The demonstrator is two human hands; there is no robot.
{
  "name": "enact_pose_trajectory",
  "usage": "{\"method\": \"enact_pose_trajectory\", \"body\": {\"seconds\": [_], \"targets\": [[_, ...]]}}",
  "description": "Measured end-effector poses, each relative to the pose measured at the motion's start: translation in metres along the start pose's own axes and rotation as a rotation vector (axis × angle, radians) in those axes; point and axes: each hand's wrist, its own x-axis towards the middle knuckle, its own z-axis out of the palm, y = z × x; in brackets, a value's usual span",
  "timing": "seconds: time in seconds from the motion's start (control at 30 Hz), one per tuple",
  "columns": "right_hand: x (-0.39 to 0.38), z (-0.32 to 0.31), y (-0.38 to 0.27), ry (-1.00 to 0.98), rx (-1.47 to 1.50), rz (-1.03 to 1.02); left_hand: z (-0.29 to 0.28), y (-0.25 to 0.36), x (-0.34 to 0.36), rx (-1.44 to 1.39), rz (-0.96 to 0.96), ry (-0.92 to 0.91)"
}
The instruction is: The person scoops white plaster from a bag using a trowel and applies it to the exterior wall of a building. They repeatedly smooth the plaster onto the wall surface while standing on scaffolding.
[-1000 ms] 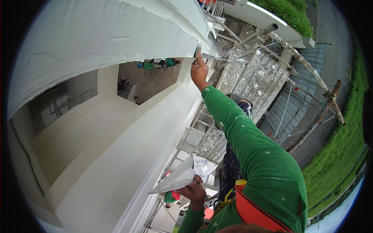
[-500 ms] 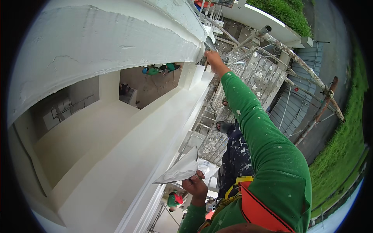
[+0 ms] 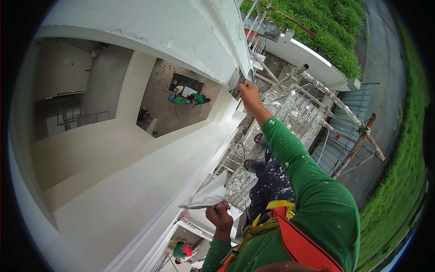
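right hand point(image 3: 248, 92) raised far, closed on small tool at white wall edge point(image 3: 226, 63). left hand point(image 3: 220, 216) near, gripping plaster hawk point(image 3: 206, 196) with grey filler. step seems edge smoothing; next calls for reloading from hawk.

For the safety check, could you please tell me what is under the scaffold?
Through the scaffold, concrete ground and a metal gate show below. A person in green stands below the wall. The deck and legs hide the rest.
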Motion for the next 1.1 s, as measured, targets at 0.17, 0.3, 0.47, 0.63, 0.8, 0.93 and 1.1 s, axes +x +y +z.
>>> {"method": "enact_pose_trajectory", "body": {"seconds": [0.17,0.3,0.47,0.63,0.8,0.93,1.1], "targets": [[-0.043,-0.016,-0.015,0.059,-0.05,-0.049,-0.003,-0.008,-0.008,-0.006,-0.031,0.048],[-0.007,-0.047,0.056,0.191,0.219,0.205,0.002,-0.011,-0.011,0.007,-0.058,0.072],[0.053,-0.059,0.135,0.273,0.118,0.414,0.002,-0.022,-0.02,0.089,-0.099,0.1],[0.096,-0.043,0.162,0.319,0.21,0.431,0.004,-0.032,-0.012,0.043,-0.154,0.114],[0.057,-0.001,0.084,0.174,0.202,0.309,0.012,-0.02,-0.008,0.03,-0.179,0.131],[0.006,0.003,0.018,0.127,0.124,0.186,0.016,-0.007,0.001,0.058,-0.122,0.105],[0.051,-0.067,0.104,0.229,-0.008,0.214,0.03,-0.002,0.013,-0.057,-0.151,0.156]]}}
